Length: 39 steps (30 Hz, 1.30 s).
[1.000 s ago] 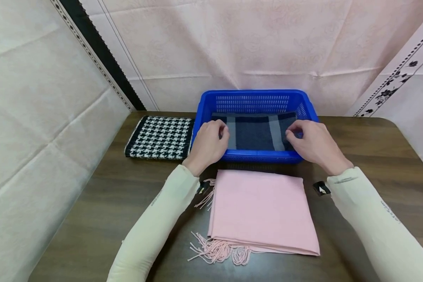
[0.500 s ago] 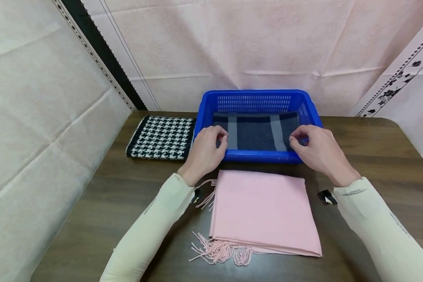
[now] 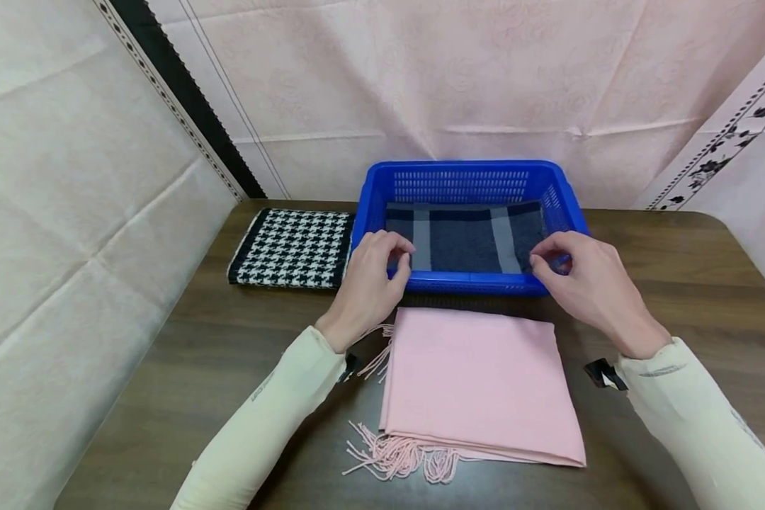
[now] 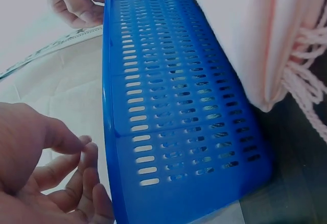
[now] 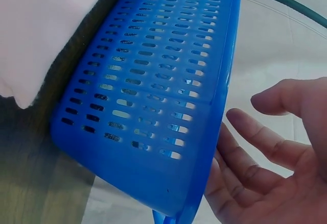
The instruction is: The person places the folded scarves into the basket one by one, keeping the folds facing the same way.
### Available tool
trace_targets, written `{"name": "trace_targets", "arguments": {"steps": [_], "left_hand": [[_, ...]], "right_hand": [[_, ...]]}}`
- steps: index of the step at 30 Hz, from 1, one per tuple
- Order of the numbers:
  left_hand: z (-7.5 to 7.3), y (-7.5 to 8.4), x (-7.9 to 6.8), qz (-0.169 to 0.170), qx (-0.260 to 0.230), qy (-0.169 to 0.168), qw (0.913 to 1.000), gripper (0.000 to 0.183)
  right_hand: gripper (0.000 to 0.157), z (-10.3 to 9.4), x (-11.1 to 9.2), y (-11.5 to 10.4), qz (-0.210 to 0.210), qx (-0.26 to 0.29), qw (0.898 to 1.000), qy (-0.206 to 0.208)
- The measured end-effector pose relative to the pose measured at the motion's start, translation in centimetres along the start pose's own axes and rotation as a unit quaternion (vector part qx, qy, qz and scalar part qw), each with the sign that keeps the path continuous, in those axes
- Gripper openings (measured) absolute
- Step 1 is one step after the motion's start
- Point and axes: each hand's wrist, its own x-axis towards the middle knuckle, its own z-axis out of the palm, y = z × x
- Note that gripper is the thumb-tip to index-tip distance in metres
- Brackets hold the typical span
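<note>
A blue plastic basket [image 3: 462, 285] stands at the back of the table, with a folded dark grey and black scarf [image 3: 462, 241] with pale stripes lying inside. Over its front left corner hovers my left hand [image 3: 371, 280], loosely curled, thumb near the index finger and nothing held. At the front right corner is my right hand [image 3: 589, 283], thumb and index finger a little apart in the right wrist view, holding nothing. Its other fingers lie close to the basket's rim [image 5: 225, 96]. A folded pink scarf [image 3: 478, 382] with fringe lies flat in front of the basket.
A folded black-and-white houndstooth scarf [image 3: 293, 248] sits against the basket's left side. The wooden table [image 3: 229, 397] meets a cloth-covered wall [image 3: 484, 78] at the back and another pale cloth [image 3: 89, 248] on the left.
Both hands have drawn slightly back toward me, and the right one has also shifted right. The left thumb and index finger have parted slightly. The basket and scarves have stayed in place.
</note>
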Motion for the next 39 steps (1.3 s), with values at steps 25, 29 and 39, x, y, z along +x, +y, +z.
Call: {"name": "trace_targets", "arguments": {"steps": [25, 29, 39], "left_hand": [[-0.5, -0.2, -3.4, -0.008, 0.058, 0.017, 0.9981, 0.009], [-0.5, 0.0, -4.1, 0.007, 0.086, 0.022, 0.9960, 0.009], [0.0, -0.3, -5.9, -0.013, 0.101, -0.008, 0.9948, 0.008]], "right_hand": [[0.011, 0.3, -3.1, 0.8, -0.026, 0.003, 0.995, 0.101], [0.011, 0.3, -3.6, 0.9, -0.020, -0.005, 0.996, 0.087], [0.009, 1.2, -4.8, 1.2, -0.035, -0.011, 0.996, 0.076]]}}
